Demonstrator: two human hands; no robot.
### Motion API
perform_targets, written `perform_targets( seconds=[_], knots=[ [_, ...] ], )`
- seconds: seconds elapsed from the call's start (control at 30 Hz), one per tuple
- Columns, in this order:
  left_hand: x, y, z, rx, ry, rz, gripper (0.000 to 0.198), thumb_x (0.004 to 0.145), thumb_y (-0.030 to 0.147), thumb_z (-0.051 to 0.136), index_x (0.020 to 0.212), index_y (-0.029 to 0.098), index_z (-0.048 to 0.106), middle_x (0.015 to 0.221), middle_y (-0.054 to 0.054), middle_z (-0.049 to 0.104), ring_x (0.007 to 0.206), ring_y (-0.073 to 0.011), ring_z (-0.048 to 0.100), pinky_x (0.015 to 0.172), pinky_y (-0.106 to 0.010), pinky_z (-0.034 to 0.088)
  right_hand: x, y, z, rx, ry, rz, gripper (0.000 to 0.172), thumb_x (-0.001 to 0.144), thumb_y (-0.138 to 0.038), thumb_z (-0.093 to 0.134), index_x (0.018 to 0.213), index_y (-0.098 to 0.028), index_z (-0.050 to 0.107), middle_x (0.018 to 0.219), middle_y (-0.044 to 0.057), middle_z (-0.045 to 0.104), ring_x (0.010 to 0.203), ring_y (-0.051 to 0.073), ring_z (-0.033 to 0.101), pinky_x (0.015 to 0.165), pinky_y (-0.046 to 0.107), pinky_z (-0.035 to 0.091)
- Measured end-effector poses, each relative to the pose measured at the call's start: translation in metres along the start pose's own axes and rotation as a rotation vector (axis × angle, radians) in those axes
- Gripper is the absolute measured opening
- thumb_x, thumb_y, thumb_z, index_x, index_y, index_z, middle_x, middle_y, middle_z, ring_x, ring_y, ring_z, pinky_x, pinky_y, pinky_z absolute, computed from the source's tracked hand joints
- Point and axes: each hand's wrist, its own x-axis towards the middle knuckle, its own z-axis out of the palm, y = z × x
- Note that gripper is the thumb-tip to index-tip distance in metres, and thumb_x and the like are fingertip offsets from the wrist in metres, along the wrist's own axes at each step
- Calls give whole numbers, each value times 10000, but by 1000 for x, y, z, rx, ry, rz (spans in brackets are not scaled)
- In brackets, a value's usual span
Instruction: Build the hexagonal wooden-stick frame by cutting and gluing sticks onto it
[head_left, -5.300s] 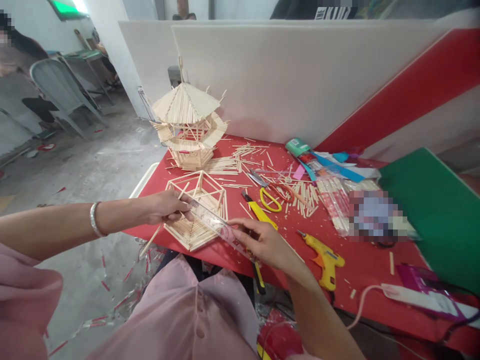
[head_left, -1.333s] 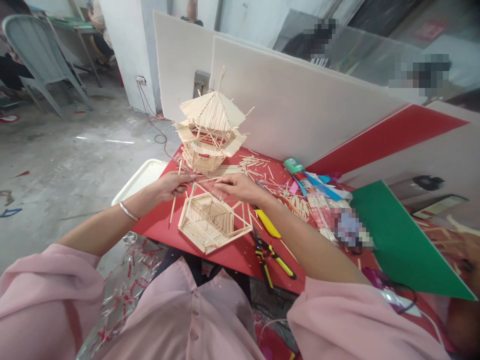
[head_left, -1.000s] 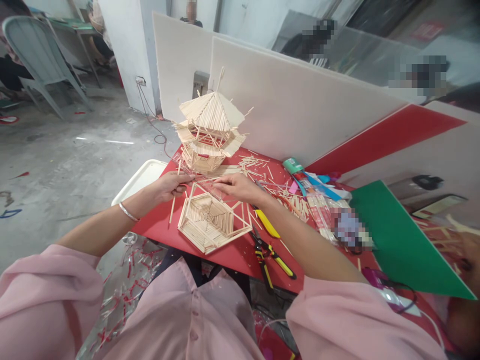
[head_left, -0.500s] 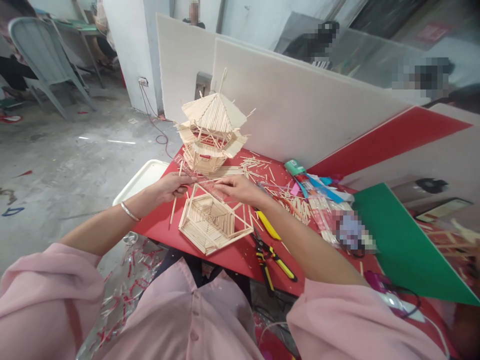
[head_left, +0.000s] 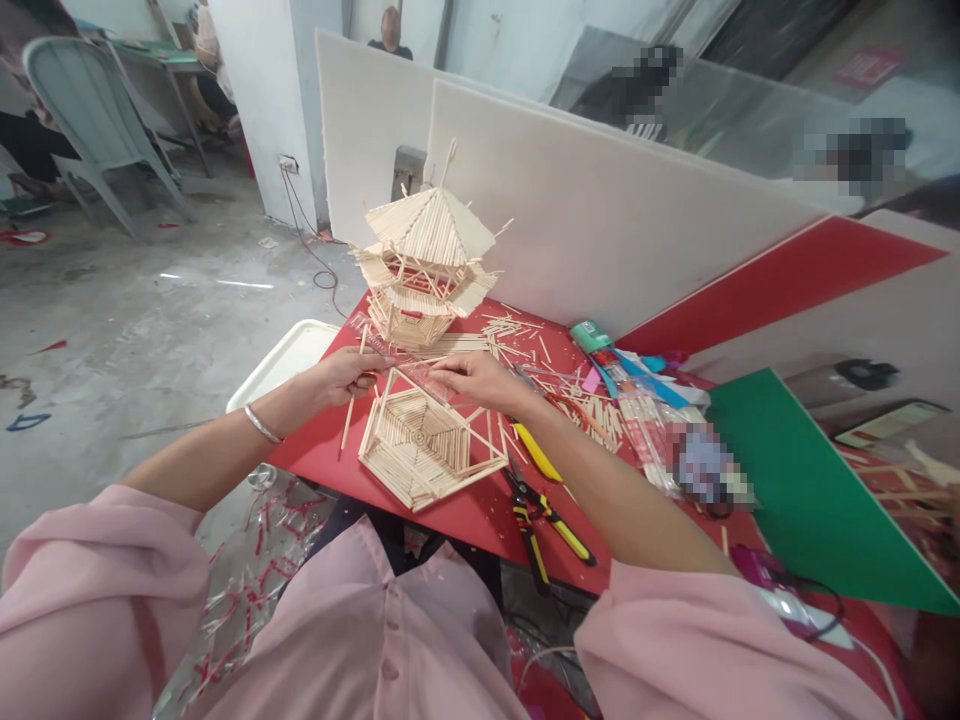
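A flat hexagonal frame of thin wooden sticks (head_left: 426,446) lies on the red table (head_left: 465,510) in front of me. My left hand (head_left: 346,372) is closed on a long wooden stick (head_left: 349,403) at the frame's far left corner. My right hand (head_left: 475,378) pinches a clear plastic ruler (head_left: 420,374) that spans the frame's far edge between both hands. Behind them stands a tiered pagoda model of sticks (head_left: 424,262).
Yellow-handled pliers (head_left: 541,520) and a yellow cutter (head_left: 535,449) lie right of the frame. Loose sticks, scissors and packets litter the middle. A green board (head_left: 817,490) lies at the right, white foam boards (head_left: 600,210) stand behind, a white tray (head_left: 289,358) at the left edge.
Over five seconds the ruler and both hands went from the frame's near side to its far edge, and the frame was turned. In the last second only slight camera drift.
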Motion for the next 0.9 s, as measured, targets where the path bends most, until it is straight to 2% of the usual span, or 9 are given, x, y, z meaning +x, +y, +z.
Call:
perform_targets(
  seconds=[0.23,0.5,0.9],
  knots=[
    [-1,0,-1,7,21,-4,184,669,128,758,627,131,579,590,17,542,375,-4,290,346,-161,100,1,2,0,-19,-10,-13,351,846,-448,557,935,-173,755,746,20,664,660,131,509,633,263,369],
    [1,-1,-5,1,-25,-6,42,689,113,650,673,126,613,605,11,540,362,-3,273,335,-166,105,1,2,1,-34,12,-13,336,841,-448,561,884,-173,750,691,4,627,635,126,492,611,257,352],
    [-1,-4,-6,-17,-2,12,121,681,116,719,646,125,603,545,44,461,377,-6,294,348,-159,118,1,3,0,-46,-10,-13,321,856,-432,553,907,-187,755,788,29,689,698,150,548,661,270,397]
  ],
)
